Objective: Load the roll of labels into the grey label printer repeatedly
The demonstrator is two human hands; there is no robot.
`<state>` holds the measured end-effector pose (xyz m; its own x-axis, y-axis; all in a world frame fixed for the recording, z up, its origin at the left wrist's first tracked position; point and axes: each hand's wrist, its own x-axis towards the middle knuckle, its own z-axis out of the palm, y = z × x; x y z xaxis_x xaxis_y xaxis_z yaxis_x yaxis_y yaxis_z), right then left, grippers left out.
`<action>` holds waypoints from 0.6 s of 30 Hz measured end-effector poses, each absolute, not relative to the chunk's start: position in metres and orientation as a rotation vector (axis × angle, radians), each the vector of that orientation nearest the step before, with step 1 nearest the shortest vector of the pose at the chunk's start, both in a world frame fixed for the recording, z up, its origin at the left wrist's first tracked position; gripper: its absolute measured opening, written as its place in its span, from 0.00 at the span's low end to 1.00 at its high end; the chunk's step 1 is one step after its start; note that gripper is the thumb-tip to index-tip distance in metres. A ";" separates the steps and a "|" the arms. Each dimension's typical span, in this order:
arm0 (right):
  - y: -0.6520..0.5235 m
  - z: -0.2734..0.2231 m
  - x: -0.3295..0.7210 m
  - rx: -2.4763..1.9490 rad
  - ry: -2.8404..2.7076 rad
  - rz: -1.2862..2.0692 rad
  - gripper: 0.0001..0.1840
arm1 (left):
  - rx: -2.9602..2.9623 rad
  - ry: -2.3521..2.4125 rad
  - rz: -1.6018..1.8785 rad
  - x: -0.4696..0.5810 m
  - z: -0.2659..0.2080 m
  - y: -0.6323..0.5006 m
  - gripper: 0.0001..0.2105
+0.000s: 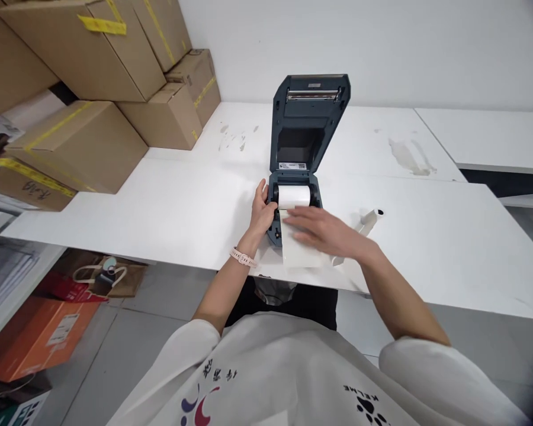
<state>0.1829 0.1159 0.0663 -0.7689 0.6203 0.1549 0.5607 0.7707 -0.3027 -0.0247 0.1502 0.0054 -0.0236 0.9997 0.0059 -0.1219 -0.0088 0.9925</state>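
A dark grey-blue label printer (277, 235) stands on the white table with its lid (310, 118) raised. Inside it sits a roll of white label paper (294, 196), and a pale strip (295, 254) runs from the roll over the printer's front toward me. My left hand (263, 212) grips the printer's left side, thumb at the inner edge by the roll and fingers outside. Stretched flat over the paper strip is my right hand (322, 229), its fingers slightly blurred; whether it presses on the strip I cannot tell.
Right of the printer lies a small white tube with a dark open end (372, 219). Cardboard boxes (82, 145) with yellow tape are piled on the left of the table (195, 207). An orange box (48, 331) is at floor level, lower left. A white wall rises behind.
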 end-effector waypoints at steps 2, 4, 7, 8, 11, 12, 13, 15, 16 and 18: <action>0.093 0.056 0.187 -0.967 -2.697 0.315 0.27 | 1.078 1.141 1.280 -0.025 0.005 0.151 0.44; 0.078 0.048 0.184 -1.040 -2.662 0.255 0.27 | 1.067 1.149 1.282 -0.024 0.005 0.153 0.44; 0.068 0.039 0.173 -1.100 -2.637 0.188 0.28 | 1.085 1.170 1.281 -0.023 0.006 0.155 0.43; 0.065 0.038 0.170 -1.117 -2.631 0.172 0.28 | 1.090 1.179 1.278 -0.023 0.006 0.155 0.43; 0.061 0.034 0.164 -1.158 -2.605 0.155 0.30 | 1.093 1.180 1.279 -0.023 0.007 0.154 0.43; 0.060 0.033 0.164 -1.161 -2.595 0.165 0.30 | 1.093 1.175 1.288 -0.023 0.007 0.154 0.43; 0.059 0.033 0.164 -1.160 -2.585 0.185 0.30 | 1.093 1.171 1.297 -0.023 0.006 0.154 0.43; 0.060 0.033 0.165 -1.146 -2.567 0.242 0.30 | 1.093 1.172 1.310 -0.023 0.005 0.155 0.42; 0.061 0.032 0.166 -1.138 -2.559 0.270 0.30 | 1.092 1.175 1.313 -0.022 0.005 0.155 0.42; 0.062 0.032 0.167 -1.129 -2.546 0.310 0.30 | 1.087 1.178 1.312 -0.022 0.006 0.153 0.40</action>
<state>0.1670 0.0618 0.0321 -0.6278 0.7478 0.2158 0.6742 0.6610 -0.3293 -0.0218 0.1528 0.0063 -0.0721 0.9974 -0.0069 -0.1138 -0.0013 0.9935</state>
